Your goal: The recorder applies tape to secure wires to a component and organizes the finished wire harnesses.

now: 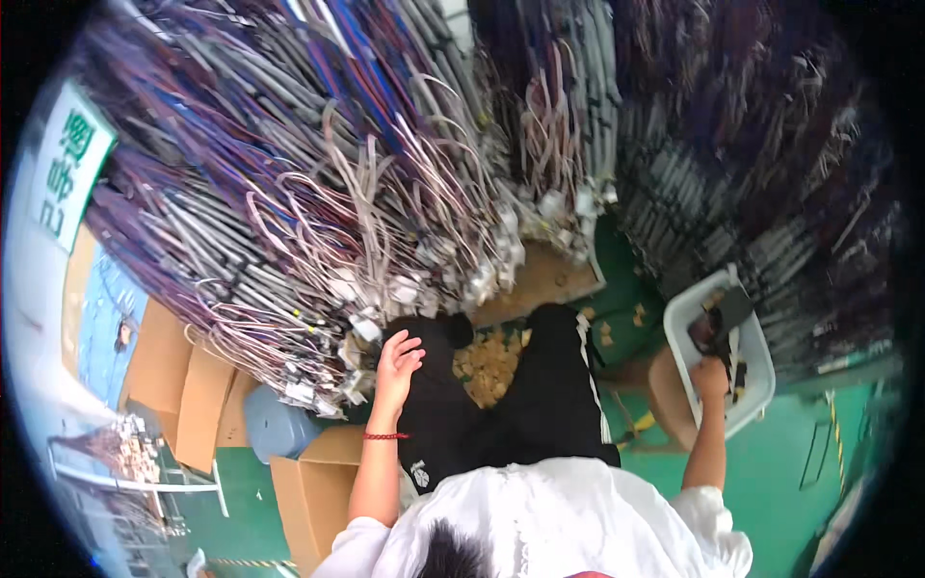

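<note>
My left hand (397, 364) is raised over my left thigh, its fingers apart and nothing in them. Just beyond it hang the connector ends (361, 328) of many wire harnesses (289, 207), with white plugs and looped cables. Far to the right, my right hand (709, 378) reaches into a white plastic tub (764, 393). Its fingers look curled closed at the tub's near side, and what they may hold is hidden. Dark pieces (708, 332) and a black flat part (736, 306) lie in the tub beside that hand.
Another dense mass of harnesses (771, 164) hangs at the right. Open cardboard boxes (178, 385) and a blue-grey stool (277, 424) stand at the left. Small tan pieces (489, 368) are heaped between my legs, above the green floor (578, 409). A white sign (72, 164) is at the far left.
</note>
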### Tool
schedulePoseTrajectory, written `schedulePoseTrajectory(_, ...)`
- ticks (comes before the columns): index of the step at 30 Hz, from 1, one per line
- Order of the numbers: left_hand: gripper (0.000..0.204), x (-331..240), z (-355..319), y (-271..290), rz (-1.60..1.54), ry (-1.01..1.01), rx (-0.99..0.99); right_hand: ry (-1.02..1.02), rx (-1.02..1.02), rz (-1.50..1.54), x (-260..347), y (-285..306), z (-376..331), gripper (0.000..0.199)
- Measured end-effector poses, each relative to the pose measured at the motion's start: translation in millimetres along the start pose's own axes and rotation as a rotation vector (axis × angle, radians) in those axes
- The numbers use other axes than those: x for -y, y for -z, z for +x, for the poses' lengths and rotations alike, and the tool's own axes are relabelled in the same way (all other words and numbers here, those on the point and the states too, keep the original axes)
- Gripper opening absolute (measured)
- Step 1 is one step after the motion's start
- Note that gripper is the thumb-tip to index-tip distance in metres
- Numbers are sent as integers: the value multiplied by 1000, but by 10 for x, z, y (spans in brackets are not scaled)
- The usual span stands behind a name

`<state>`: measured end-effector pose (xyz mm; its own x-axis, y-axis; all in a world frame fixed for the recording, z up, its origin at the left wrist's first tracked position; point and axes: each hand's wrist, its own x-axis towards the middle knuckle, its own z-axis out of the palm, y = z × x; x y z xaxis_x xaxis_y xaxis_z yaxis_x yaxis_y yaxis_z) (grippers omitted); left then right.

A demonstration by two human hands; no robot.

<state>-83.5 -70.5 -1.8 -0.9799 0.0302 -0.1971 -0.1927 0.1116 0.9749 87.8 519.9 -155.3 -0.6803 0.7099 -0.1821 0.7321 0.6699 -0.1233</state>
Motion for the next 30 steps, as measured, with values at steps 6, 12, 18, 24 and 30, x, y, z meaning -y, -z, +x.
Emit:
schedulePoseTrajectory(6,65,-1477,671,-20,276,-627,-239,-143,40,108,46,113,-76,29)
schedulePoseTrajectory(12,102,-3346,1726,-554,460,-1120,-513,72,-455,-37,-126,-247,-171,16)
schedulePoseTrajectory(18,63,-4500,2406,-850,150,-1195,-423,-236,-144,118,-404,-700,67,23)
schedulePoseTrajectory(24,20,-4499,2393,-704,-171,-988,-23,-345,-26,66,-324,-466,77,20)
schedulePoseTrajectory(30,18,-4610,2199,-612,-429,-610,409,-381,73,46,-219,-11,240,17)
